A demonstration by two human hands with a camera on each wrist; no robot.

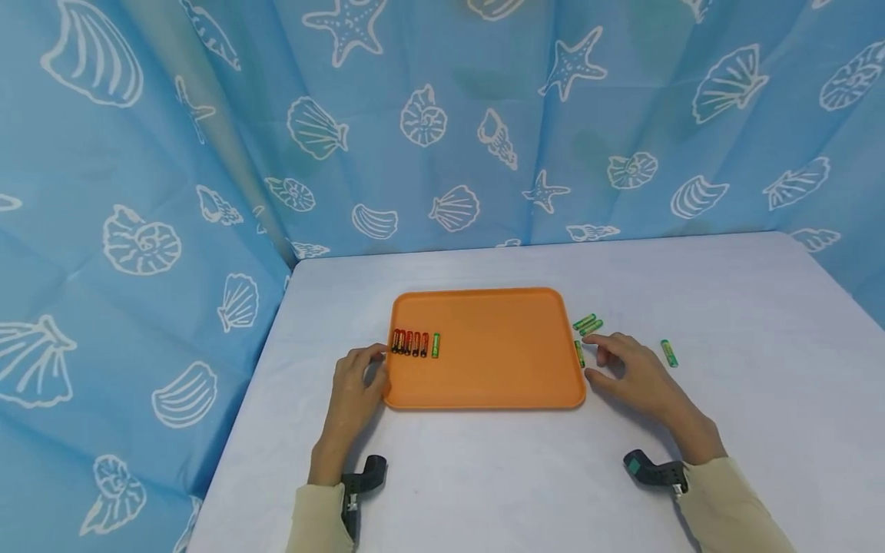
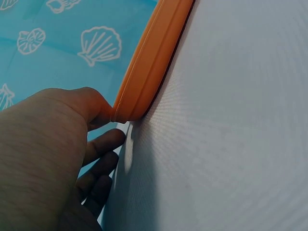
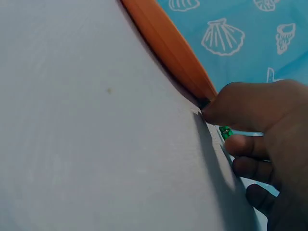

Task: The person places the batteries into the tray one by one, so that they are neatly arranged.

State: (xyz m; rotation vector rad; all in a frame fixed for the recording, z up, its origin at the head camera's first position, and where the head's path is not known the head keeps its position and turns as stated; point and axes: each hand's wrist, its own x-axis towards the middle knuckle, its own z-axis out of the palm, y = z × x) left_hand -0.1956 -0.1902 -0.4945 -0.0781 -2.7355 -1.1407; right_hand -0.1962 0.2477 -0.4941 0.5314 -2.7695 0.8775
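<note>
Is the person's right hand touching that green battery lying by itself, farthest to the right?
Apart. The head view shows a bare strip of the white table between the right hand and the lone green battery.

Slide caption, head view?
Left hand and right hand flank an orange tray bearing red batteries and one green battery.

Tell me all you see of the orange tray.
The tray is orange, shallow and rectangular, with rounded corners and a raised rim, seemingly plastic. It lies flat on the table. Near its left end it holds five red batteries and a green one. The left hand touches its left edge; the right hand is by its right.
</note>
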